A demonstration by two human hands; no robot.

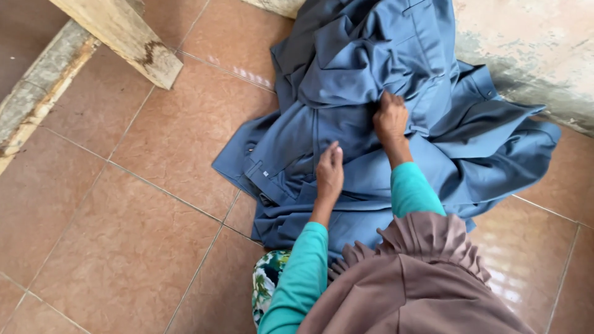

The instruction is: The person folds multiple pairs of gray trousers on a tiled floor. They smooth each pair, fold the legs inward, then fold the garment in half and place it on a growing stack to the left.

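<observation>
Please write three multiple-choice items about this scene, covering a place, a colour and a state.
1. Where does the blue-grey garment pile lie?
A. On a tiled floor
B. On a table
C. In a basket

2. What colour are the person's sleeves?
A. White
B. Teal
C. Black

3. What is the right hand doing?
A. Hanging free in the air
B. Holding a bottle
C. Gripping a fold of the cloth

Answers:
1 A: reddish-brown floor tiles surround the pile.
2 B: both sleeves are teal.
3 C: the right hand's fingers curl into the cloth, while the left hand rests flat on it.
</observation>
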